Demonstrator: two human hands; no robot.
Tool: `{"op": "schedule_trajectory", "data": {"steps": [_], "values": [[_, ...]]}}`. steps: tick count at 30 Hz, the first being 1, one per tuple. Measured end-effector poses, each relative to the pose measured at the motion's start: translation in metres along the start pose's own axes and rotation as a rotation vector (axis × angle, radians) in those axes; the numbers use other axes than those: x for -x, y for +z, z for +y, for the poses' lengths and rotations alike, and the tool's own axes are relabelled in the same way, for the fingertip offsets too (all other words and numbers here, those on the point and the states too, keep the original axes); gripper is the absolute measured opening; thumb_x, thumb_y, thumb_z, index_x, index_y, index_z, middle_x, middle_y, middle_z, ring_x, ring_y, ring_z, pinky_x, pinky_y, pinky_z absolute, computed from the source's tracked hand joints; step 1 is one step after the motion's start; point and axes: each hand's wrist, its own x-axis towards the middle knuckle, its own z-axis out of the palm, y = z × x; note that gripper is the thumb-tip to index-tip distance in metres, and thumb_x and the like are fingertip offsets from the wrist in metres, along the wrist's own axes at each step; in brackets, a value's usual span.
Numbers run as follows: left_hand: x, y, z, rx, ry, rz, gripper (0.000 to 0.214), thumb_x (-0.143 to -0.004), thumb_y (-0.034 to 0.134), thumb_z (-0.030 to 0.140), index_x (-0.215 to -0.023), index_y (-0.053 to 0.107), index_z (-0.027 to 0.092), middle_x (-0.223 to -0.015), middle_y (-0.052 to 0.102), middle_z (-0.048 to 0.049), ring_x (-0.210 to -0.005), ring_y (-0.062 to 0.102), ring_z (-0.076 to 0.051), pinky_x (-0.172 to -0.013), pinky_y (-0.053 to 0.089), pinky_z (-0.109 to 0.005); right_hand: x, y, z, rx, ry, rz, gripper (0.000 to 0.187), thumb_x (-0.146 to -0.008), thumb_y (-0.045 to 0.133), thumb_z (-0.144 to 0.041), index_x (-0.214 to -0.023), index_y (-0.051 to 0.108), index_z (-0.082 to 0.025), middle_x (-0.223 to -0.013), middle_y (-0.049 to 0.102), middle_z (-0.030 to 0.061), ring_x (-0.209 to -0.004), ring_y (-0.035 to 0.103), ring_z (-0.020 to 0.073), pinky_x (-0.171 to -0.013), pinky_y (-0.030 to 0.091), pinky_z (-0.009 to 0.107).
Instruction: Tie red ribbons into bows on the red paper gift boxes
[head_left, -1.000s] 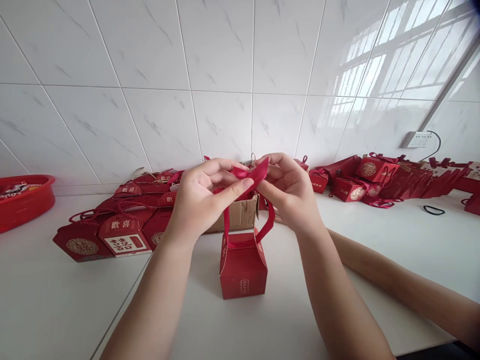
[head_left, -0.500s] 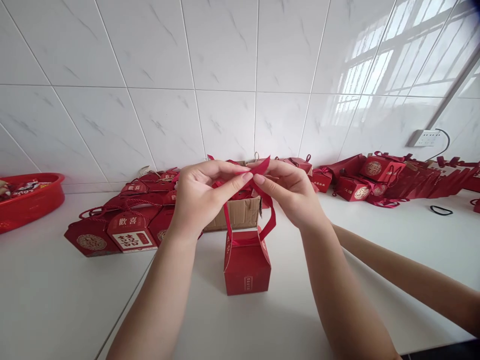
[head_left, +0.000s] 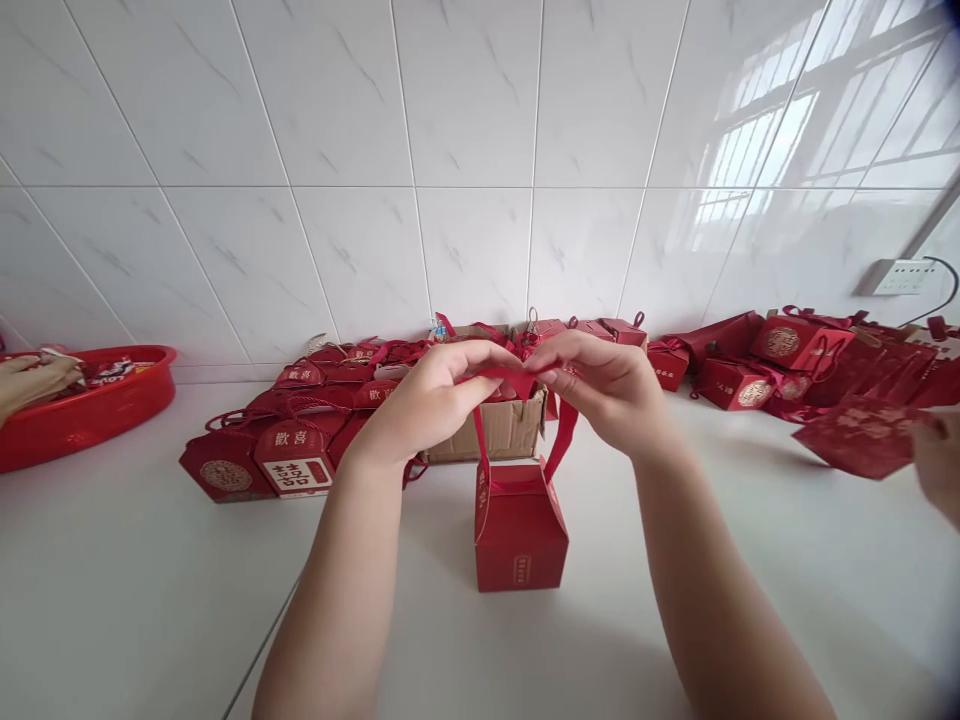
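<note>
A small red gift box (head_left: 520, 535) stands on the white counter in front of me. A red ribbon (head_left: 562, 440) rises from both of its sides to my hands. My left hand (head_left: 431, 400) and my right hand (head_left: 604, 385) meet above the box, each pinching an end of the ribbon between thumb and fingers. The ribbon's join lies between my fingertips and is partly hidden.
Behind the box sits a brown cardboard carton (head_left: 504, 428). Piles of red gift boxes (head_left: 285, 440) lie left and more red boxes (head_left: 765, 365) right along the tiled wall. A red basin (head_left: 90, 405) stands far left. Another person's hand (head_left: 937, 465) holds a flat red box (head_left: 862, 440) at right.
My hands have dropped lower and drawn closer together on the ribbon, flattening its raised end. The view has shifted left. Another person's hand with a flat red box has come in at the right.
</note>
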Motion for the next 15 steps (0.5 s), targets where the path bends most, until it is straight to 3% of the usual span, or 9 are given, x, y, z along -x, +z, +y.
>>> {"op": "schedule_trajectory", "data": {"steps": [5, 10, 12, 15], "values": [[0.002, -0.005, 0.000, -0.134, -0.067, -0.034, 0.025, -0.081, 0.044, 0.016, -0.084, 0.068, 0.024, -0.084, 0.067, -0.0014, -0.078, 0.061, -0.017, -0.068, 0.047, -0.027, 0.005, -0.007, -0.004, 0.321, -0.130, -0.222, 0.029, -0.087, 0.049, -0.008, -0.094, 0.071, -0.025, -0.095, 0.066, 0.0048, -0.088, 0.064, 0.0172, -0.070, 0.056, 0.031], [0.004, -0.005, 0.002, -0.220, -0.152, -0.036, 0.017, -0.079, 0.047, 0.022, -0.069, 0.060, 0.023, -0.060, 0.052, 0.0014, -0.049, 0.044, -0.013, -0.043, 0.031, -0.024, 0.017, 0.005, 0.003, 0.569, -0.278, -0.150, 0.034, -0.087, 0.042, -0.003, -0.096, 0.068, -0.023, -0.097, 0.063, 0.0074, -0.083, 0.063, 0.0164, -0.059, 0.054, 0.028], [0.004, -0.005, 0.000, -0.245, -0.177, -0.039, 0.017, -0.078, 0.048, 0.022, -0.063, 0.055, 0.022, -0.056, 0.046, 0.0025, -0.046, 0.039, -0.012, -0.041, 0.026, -0.024, 0.022, 0.008, 0.008, 0.618, -0.323, -0.127, 0.037, -0.086, 0.040, 0.001, -0.097, 0.067, -0.021, -0.097, 0.062, 0.0088, -0.086, 0.063, 0.0172, -0.062, 0.055, 0.028], [0.001, -0.005, -0.006, -0.261, -0.188, -0.043, 0.019, -0.077, 0.049, 0.021, -0.059, 0.056, 0.023, -0.058, 0.050, 0.0022, -0.051, 0.044, -0.014, -0.045, 0.031, -0.025, 0.027, 0.008, 0.015, 0.631, -0.368, -0.100, 0.038, -0.085, 0.039, 0.003, -0.099, 0.066, -0.020, -0.098, 0.061, 0.0098, -0.086, 0.062, 0.0173, -0.064, 0.055, 0.029]]}}
